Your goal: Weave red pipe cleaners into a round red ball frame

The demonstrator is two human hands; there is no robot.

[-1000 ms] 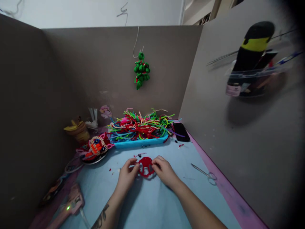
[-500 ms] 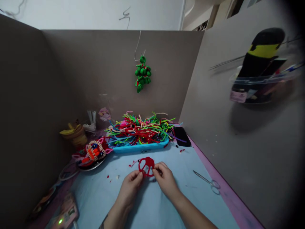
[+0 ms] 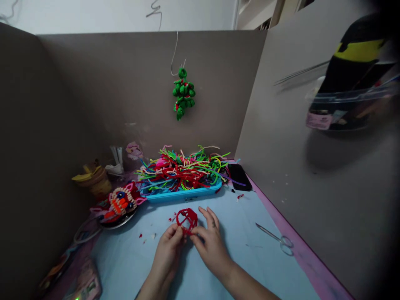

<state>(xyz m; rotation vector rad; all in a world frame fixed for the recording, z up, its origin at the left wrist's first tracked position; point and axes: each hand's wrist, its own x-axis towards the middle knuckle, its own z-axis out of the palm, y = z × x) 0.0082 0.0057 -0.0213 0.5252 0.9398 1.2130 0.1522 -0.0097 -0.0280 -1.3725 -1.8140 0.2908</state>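
A red pipe-cleaner piece (image 3: 191, 216), shaped like a rounded open frame with crossing strands, is held up over the light blue table cover (image 3: 231, 275). My left hand (image 3: 170, 246) pinches its lower left edge between thumb and forefinger. At the lower right edge, my right hand (image 3: 211, 241) grips it with thumb and index finger, its other fingers raised and apart. Small red and white scraps (image 3: 153, 236) lie to the left of my hands. To the right rests a pair of scissors (image 3: 276, 238) with round metal handles.
Behind my hands, a blue tray (image 3: 184, 195) overflows with colourful pipe cleaners. A black phone (image 3: 239, 177) lies right of it. A colourful pipe-cleaner figure (image 3: 120, 204) sits on a plate at left. A green braided ornament (image 3: 183, 93) hangs on the grey back panel (image 3: 109, 75).
The red piece has turned and tilted in my hands. My right hand has shifted its grip lower, and its outer fingers have lifted and spread. The view has shifted slightly.
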